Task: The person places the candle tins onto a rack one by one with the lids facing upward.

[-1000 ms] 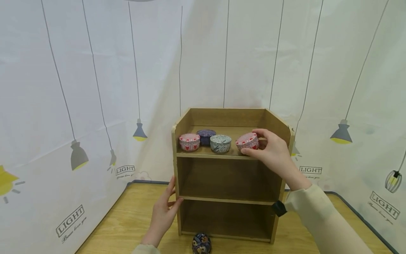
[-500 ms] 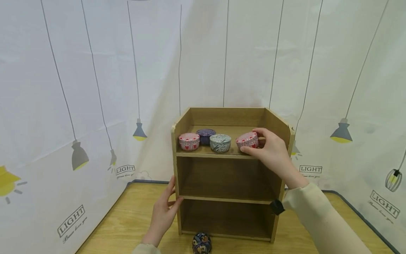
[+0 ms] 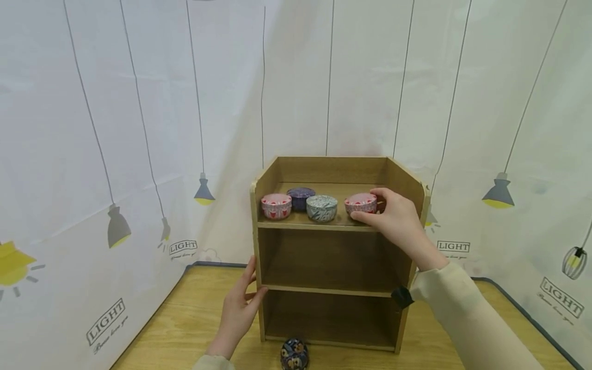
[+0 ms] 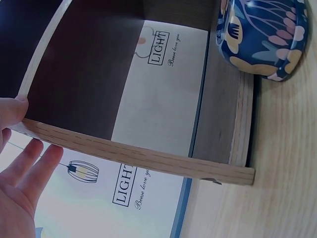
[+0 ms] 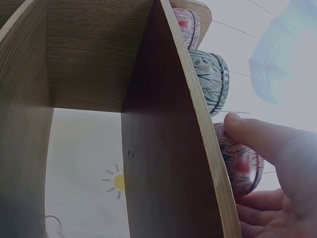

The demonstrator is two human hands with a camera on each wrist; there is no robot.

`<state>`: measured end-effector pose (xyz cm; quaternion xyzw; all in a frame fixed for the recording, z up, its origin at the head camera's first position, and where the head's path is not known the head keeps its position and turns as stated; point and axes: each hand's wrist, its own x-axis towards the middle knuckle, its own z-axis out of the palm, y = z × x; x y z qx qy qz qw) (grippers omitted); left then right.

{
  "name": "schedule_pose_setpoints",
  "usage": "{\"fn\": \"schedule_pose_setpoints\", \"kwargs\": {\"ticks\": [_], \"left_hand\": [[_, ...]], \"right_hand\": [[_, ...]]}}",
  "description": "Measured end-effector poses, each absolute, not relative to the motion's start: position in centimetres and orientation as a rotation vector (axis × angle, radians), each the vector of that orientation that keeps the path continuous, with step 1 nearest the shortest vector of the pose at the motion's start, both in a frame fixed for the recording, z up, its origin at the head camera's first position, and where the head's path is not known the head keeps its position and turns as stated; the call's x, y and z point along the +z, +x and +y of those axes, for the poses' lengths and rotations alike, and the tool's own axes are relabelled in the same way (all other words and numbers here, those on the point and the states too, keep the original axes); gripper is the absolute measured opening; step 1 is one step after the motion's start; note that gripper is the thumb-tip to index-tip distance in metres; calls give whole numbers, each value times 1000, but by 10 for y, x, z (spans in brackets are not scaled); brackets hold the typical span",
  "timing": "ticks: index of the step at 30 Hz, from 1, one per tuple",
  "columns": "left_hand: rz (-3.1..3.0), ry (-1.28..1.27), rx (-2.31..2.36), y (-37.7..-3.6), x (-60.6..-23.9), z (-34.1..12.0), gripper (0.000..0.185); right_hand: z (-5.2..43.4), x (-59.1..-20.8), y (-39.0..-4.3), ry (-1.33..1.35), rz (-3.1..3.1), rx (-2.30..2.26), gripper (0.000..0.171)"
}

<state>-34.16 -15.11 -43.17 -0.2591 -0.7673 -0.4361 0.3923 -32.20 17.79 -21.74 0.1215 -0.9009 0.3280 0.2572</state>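
Observation:
On the top board of a small wooden shelf [image 3: 330, 293], my right hand [image 3: 401, 222] holds a round pink-and-red patterned tin [image 3: 359, 204] between thumb and fingers. The tin sits level near the right side. To its left stand a green leaf-patterned tin [image 3: 321, 209], a dark purple tin [image 3: 300, 199] behind, and another pink-and-red tin [image 3: 276, 207] at the far left. My left hand [image 3: 238, 311] grips the shelf's left side panel, thumb at the front edge and fingers along the outside, as the left wrist view shows.
A dark blue floral tin [image 3: 294, 354] rests on the wooden table [image 3: 194, 303] before the shelf's bottom edge. A white curtain [image 3: 296, 77] printed with lamps surrounds the table. Raised side walls border the top board.
The tin in my right hand was tilted, its right side raised, and now lies level on the top board. My left hand has stayed in place on the side panel.

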Motion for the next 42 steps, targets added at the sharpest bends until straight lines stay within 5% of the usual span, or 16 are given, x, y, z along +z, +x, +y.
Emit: {"fn": "schedule_pose_setpoints", "kwargs": {"ticks": [42], "left_hand": [[-1942, -669, -1106, -345, -434, -151, 82]], "right_hand": [[166, -207, -341, 309, -2609, 776, 75]]}}
